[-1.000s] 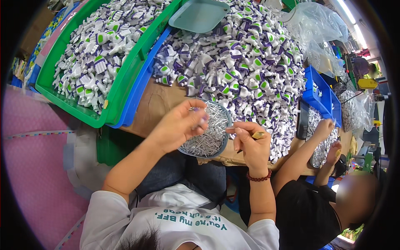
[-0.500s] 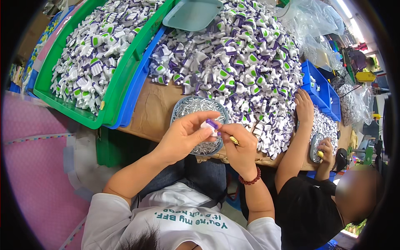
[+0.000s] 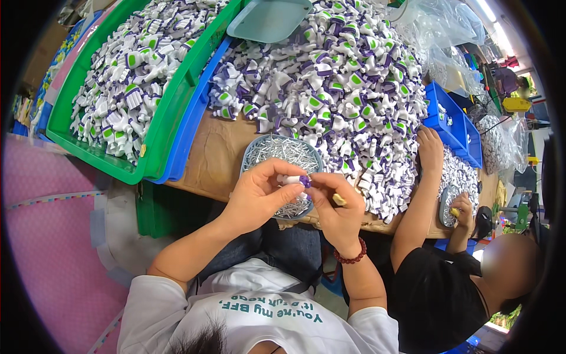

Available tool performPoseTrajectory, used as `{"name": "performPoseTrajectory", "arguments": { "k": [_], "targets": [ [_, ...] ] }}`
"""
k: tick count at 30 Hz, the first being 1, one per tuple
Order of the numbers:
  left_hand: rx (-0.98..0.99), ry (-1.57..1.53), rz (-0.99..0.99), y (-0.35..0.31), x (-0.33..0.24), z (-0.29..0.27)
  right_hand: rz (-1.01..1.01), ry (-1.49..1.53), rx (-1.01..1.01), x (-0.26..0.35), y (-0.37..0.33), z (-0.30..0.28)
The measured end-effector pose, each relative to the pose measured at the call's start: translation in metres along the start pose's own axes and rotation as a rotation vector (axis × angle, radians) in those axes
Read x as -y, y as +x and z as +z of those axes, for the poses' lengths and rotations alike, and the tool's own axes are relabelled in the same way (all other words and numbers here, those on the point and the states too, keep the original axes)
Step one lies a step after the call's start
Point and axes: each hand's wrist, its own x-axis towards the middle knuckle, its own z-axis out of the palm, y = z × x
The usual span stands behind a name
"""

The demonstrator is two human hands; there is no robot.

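Note:
My left hand point(image 3: 261, 192) is closed, pinching a small white and purple plastic toy part point(image 3: 305, 180) between thumb and fingers. Beside it, my right hand point(image 3: 339, 207) has its thumb and fingertips bent against the part's purple end. A small yellow piece point(image 3: 339, 199) shows between the right fingers; its full shape is hidden in the hand. Both hands are over the near side of a grey-blue tray point(image 3: 243, 162) full of thin silver metal pins or screws point(image 3: 282, 152).
Behind the tray rises a large heap of white, purple and green toy parts point(image 3: 348, 88). A green crate point(image 3: 112, 169) of similar parts stands left, a grey-blue lid or tray point(image 3: 268, 22) at the back. At right a co-worker's arm point(image 3: 415, 200) reaches beside a blue divided bin point(image 3: 445, 121).
The toy part has turned in my left fingers, so its purple end now points toward my right hand. My right fingertips have shifted slightly around that end.

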Motion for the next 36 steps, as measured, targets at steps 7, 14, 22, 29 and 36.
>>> {"name": "performPoseTrajectory", "arguments": {
  "k": [7, 14, 22, 29, 36],
  "targets": [
    [-0.028, -0.075, -0.105, 0.002, 0.002, 0.003, 0.183, 0.244, 0.002, 0.001, 0.003, -0.019],
    [-0.165, -0.179, -0.137, 0.001, 0.001, -0.005, 0.222, -0.511, 0.043, -0.036, -0.005, -0.07],
    [-0.045, -0.047, -0.086, -0.003, 0.007, -0.006, -0.011, -0.72, 0.123, -0.078, -0.018, -0.048],
    [-0.041, -0.023, -0.149, -0.007, 0.014, -0.005, 0.088, -0.602, 0.011, -0.052, -0.01, -0.05],
    [-0.042, -0.15, -0.31, -0.007, 0.014, 0.004, 0.372, 0.215, 0.068, -0.009, -0.005, -0.042]
  ]
}}
